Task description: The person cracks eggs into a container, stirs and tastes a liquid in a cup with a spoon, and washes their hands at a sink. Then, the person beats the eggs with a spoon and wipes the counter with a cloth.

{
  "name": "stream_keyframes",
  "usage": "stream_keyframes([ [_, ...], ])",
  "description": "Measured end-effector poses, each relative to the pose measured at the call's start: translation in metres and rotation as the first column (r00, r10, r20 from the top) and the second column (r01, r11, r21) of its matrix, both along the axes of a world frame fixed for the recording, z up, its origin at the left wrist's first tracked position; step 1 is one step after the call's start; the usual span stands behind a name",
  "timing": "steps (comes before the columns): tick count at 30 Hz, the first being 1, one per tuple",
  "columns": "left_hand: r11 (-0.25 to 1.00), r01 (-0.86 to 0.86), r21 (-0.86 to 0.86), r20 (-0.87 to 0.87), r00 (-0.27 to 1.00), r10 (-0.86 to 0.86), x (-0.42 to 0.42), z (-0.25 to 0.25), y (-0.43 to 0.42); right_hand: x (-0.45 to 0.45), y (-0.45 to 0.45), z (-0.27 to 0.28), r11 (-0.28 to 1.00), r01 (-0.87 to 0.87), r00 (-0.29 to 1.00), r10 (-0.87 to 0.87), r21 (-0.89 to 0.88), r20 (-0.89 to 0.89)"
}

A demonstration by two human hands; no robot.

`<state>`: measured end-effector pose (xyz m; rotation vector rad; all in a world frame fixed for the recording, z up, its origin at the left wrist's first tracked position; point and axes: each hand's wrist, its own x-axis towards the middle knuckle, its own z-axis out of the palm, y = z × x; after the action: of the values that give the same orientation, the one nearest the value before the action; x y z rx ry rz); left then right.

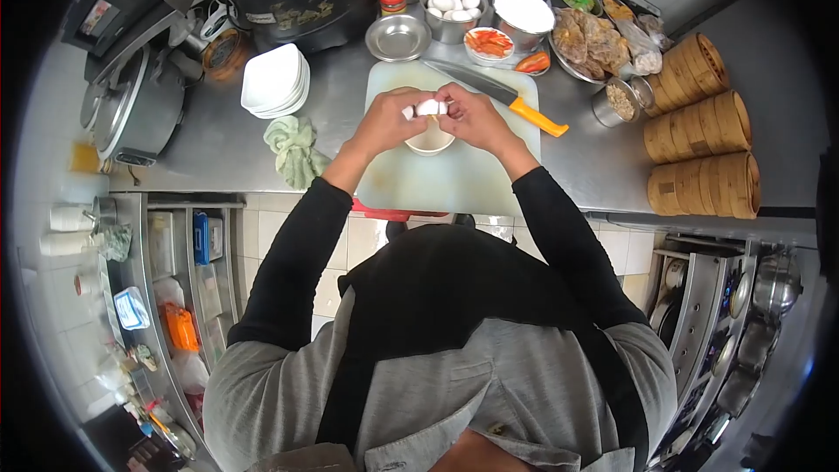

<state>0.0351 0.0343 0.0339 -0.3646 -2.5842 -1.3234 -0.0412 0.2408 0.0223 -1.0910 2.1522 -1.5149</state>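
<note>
My left hand (393,121) and my right hand (476,120) meet over a small white bowl (430,145), fingers closed on a white egg (428,107) between them. The shell looks cracked, with a bit of yellow showing below it; fingers hide much of the egg. The bowl rests on a pale cutting board (393,179), and what lies inside it is mostly covered by my hands. Beyond my right hand, a knife (533,114) with a yellow handle lies slantwise across the board.
Behind the board stand a pot of eggs (450,7), an upturned-looking metal dish (398,38) and a bowl of red strips (488,43). White plates (275,79) and a green cloth (295,150) are at left. Bamboo steamers (699,131) stack at right.
</note>
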Motion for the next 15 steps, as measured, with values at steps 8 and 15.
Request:
stream_keyframes([
  [8, 0.997, 0.073, -0.034, -0.076, 0.994, -0.075, 0.001, 0.020, -0.010, -0.005, 0.007, 0.024, 0.997, -0.015, 0.974, 0.030, 0.071, -0.223],
  [15, 0.968, -0.112, 0.224, 0.047, 0.993, 0.104, -0.002, 0.013, 0.004, 0.001, -0.012, 0.039, 0.993, 0.092, 0.990, -0.082, -0.080, 0.115],
])
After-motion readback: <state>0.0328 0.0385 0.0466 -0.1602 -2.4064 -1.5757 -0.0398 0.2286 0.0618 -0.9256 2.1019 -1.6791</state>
